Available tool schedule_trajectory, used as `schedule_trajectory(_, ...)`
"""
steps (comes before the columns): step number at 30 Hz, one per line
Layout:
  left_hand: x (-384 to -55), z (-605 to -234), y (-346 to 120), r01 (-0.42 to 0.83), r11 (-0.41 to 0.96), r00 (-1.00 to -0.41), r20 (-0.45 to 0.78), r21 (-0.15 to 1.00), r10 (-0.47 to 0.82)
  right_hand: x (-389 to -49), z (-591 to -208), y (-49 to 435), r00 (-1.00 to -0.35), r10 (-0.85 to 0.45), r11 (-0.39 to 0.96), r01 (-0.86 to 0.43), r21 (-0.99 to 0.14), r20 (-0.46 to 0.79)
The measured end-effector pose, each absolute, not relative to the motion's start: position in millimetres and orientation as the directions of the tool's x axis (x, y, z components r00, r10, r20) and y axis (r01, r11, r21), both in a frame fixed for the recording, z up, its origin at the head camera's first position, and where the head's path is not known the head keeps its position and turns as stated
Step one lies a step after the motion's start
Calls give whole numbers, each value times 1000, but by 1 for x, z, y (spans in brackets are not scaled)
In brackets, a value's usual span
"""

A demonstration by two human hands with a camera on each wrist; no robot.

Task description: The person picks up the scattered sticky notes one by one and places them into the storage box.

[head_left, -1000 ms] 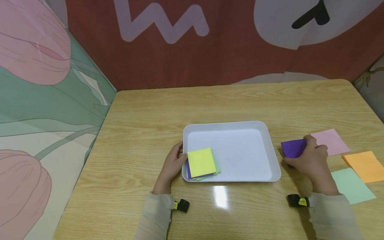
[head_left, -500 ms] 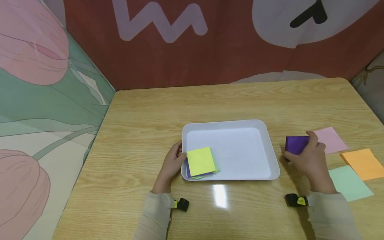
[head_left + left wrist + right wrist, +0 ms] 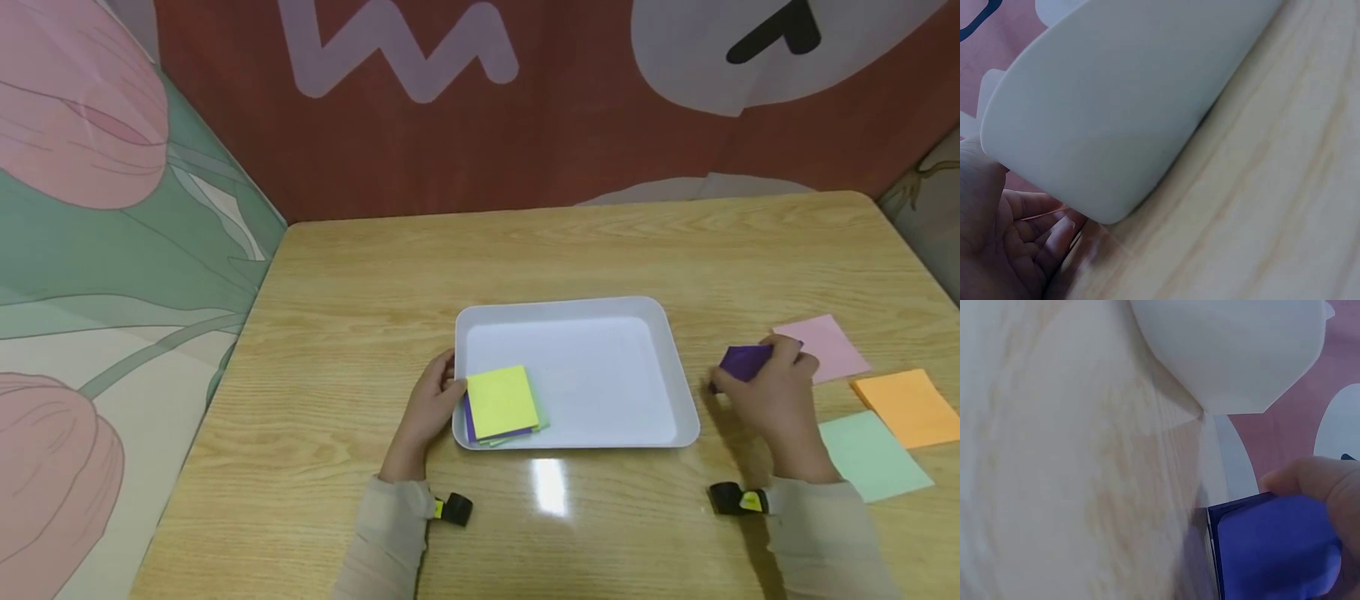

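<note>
My left hand (image 3: 429, 407) holds the left side of a white tray (image 3: 585, 367), thumb over the rim. In the left wrist view the fingers (image 3: 1025, 231) curl beside the tray's outer wall (image 3: 1110, 112). A yellow sticky note (image 3: 502, 402) tops a small pile with purple and green ones in the tray's near left corner. Right of the tray, my right hand (image 3: 772, 392) pinches a pad of purple sticky notes (image 3: 744, 363) between thumb and fingers. The right wrist view shows this purple pad (image 3: 1275, 544) standing tilted, its layered edge visible.
Pink notes (image 3: 828, 348), orange notes (image 3: 906, 408) and mint green notes (image 3: 873, 457) lie on the wooden table (image 3: 360, 292) beyond and right of my right hand. A printed cloth (image 3: 525, 158) hangs behind the table's far edge.
My right hand has tipped the purple pad up from facing the camera, so less of its face shows. The left hand and tray stay put.
</note>
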State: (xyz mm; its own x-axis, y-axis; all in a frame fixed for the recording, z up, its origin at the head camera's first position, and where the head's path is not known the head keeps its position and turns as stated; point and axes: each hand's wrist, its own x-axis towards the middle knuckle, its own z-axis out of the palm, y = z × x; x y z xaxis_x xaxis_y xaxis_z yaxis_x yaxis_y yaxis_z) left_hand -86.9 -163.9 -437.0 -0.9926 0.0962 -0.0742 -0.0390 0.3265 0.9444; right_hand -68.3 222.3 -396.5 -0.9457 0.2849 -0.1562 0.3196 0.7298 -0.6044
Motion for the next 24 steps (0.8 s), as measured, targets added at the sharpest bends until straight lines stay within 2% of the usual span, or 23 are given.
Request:
schedule_trajectory(5,-87,-436,-164,-33,326,-992,-70,945,101,-67,-395,222,-945,313,705,296,-644,-92)
schedule_trajectory(15,-86,-433,-163,-48,324,-991,-86,945,102,-66,-394,209,-931,340,655,131,-744,135)
schedule_trajectory(20,-81,-415,-159,-48,308,-990,-85,950,108,-67,-394,203,-944,291,584,47,-811,155)
schedule_trajectory(24,-78,-405,-157,-54,325,-991,-91,944,99,-69,-401,204,-956,231,596,-8,-803,181)
